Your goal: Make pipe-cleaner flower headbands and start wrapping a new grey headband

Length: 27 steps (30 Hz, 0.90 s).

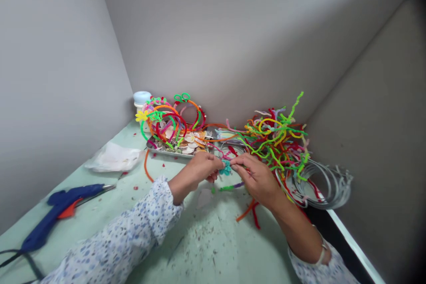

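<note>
Near the middle of the table, my left hand pinches the left side of a small teal fuzzy piece. My right hand has its thumb and index finger closed at the upper right edge of the same piece, so the two hands almost meet. A green and purple pipe cleaner shows just below, between the hands. Orange and red pipe cleaner ends stick out under my right wrist. Parts of the teal piece are hidden by the fingers.
A metal tray holds pale discs, with decorated pipe cleaner hoops above. Right of it lie a heap of colourful pipe cleaners and grey wire hoops. At left are a blue glue gun, a plastic bag and a blue-lidded bottle.
</note>
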Each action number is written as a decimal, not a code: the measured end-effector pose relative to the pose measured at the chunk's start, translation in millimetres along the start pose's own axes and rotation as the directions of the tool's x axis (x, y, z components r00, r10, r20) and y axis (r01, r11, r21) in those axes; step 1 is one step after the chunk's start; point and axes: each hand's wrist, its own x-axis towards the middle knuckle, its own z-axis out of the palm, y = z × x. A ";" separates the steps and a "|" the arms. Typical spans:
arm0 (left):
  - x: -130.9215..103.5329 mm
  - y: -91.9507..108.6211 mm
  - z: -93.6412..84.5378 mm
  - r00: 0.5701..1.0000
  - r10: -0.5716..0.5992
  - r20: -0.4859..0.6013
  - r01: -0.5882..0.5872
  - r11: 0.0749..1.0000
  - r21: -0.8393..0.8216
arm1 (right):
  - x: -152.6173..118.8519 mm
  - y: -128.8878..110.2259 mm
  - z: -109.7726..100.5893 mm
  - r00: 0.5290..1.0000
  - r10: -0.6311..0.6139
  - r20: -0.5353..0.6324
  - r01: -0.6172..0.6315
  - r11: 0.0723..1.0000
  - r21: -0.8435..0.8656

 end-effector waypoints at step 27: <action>-2.2 3.1 3.3 0.996 0.023 -0.092 -0.027 0.999 -0.037 | -0.8 -4.8 9.3 0.995 -0.023 -0.095 0.017 0.998 -0.058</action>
